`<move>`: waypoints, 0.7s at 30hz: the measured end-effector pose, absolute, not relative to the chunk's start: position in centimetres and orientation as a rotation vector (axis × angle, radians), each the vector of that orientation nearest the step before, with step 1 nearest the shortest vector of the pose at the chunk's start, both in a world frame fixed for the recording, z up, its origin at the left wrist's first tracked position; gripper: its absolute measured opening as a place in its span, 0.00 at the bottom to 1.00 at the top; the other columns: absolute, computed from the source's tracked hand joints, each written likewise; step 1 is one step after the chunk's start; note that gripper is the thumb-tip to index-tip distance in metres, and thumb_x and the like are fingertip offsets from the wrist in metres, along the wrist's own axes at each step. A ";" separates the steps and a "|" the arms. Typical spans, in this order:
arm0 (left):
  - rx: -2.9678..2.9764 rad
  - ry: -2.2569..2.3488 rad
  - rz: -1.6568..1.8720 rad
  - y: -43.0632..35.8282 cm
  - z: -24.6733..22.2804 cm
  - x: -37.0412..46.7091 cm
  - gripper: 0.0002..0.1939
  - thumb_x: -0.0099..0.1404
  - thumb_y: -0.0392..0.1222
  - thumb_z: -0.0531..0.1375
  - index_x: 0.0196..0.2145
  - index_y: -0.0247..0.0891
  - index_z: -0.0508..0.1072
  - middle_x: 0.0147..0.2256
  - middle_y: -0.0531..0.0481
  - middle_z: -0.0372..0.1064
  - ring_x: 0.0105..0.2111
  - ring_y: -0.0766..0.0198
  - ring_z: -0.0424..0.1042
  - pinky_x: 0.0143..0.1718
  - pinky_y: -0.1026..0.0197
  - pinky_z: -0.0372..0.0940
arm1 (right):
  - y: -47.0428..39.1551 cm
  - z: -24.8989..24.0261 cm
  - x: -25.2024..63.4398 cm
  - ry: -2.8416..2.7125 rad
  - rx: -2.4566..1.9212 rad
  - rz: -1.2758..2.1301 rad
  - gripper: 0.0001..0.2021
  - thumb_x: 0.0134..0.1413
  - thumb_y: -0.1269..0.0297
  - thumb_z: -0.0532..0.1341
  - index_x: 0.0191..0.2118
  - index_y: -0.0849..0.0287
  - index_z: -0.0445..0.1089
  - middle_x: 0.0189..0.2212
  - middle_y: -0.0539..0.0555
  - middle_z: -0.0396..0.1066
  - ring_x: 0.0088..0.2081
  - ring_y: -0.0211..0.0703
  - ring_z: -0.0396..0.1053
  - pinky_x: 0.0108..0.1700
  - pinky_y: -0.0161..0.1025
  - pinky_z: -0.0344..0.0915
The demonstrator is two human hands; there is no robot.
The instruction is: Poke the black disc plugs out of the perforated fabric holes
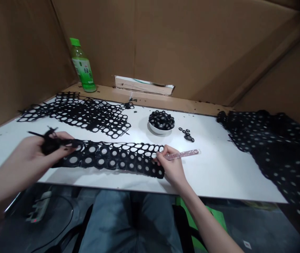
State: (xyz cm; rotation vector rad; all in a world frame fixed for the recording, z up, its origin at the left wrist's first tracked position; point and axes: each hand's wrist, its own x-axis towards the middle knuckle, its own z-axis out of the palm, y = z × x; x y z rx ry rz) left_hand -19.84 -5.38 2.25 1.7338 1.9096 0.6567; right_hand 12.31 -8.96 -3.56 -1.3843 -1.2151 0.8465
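Observation:
A black strip with rows of pale round spots (113, 158) stretches between my two hands above the white table. Along its far edge the strip is open mesh with see-through holes. My left hand (44, 146) grips the strip's left end, with a bunched black wad between thumb and fingers. At the right end, my right hand (171, 163) pinches the strip's edge and also holds a slim pinkish, glittery stick (185, 154) that points right. Whatever the tips of the right fingers press on is too small to make out.
Black cut-out netting (92, 114) lies at the back left. A white bowl (160, 131) holds small black discs, with several loose discs (188, 136) beside it. Spotted black fabric (278, 151) hangs over the right edge. A green bottle (84, 70) stands by the cardboard wall (186, 45).

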 end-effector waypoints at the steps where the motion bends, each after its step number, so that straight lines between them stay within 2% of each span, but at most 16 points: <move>1: 1.754 1.889 0.639 -5.0 2.5 -19.0 0.21 0.50 0.57 0.58 0.35 0.39 0.71 0.35 0.53 0.73 0.41 0.52 0.68 0.43 0.62 0.61 | -8.9 -3.8 12.5 -1.183 -1.366 0.864 0.12 0.47 0.69 0.56 0.19 0.54 0.52 0.12 0.43 0.58 0.18 0.37 0.61 0.24 0.34 0.57; 4: 1.741 1.906 0.625 -4.7 2.0 -19.2 0.18 0.52 0.55 0.58 0.33 0.37 0.70 0.33 0.52 0.72 0.39 0.53 0.68 0.43 0.61 0.60 | -8.8 -4.2 12.7 -1.130 -1.337 0.883 0.13 0.48 0.69 0.56 0.20 0.53 0.51 0.11 0.40 0.54 0.17 0.37 0.62 0.25 0.35 0.61; 9: 1.733 1.853 0.591 -5.1 0.6 -20.8 0.16 0.52 0.53 0.58 0.31 0.38 0.71 0.30 0.53 0.73 0.36 0.55 0.69 0.43 0.62 0.60 | -9.2 -3.6 12.1 -1.164 -1.351 0.827 0.14 0.48 0.68 0.58 0.19 0.54 0.52 0.14 0.43 0.57 0.21 0.39 0.65 0.25 0.34 0.59; 14: 1.728 1.861 0.639 -5.4 0.6 -20.4 0.14 0.53 0.51 0.59 0.30 0.38 0.72 0.32 0.53 0.74 0.37 0.55 0.69 0.43 0.63 0.60 | -9.1 -2.8 10.4 -1.270 -1.361 0.815 0.14 0.49 0.66 0.59 0.19 0.55 0.54 0.14 0.43 0.57 0.19 0.36 0.58 0.24 0.34 0.54; 21: 1.639 1.891 0.693 -5.7 0.2 -21.1 0.14 0.50 0.51 0.62 0.29 0.38 0.72 0.32 0.53 0.74 0.38 0.54 0.70 0.43 0.62 0.61 | -8.0 -3.2 9.4 -1.334 -1.393 0.831 0.14 0.44 0.71 0.56 0.17 0.55 0.51 0.12 0.41 0.50 0.18 0.34 0.51 0.21 0.33 0.48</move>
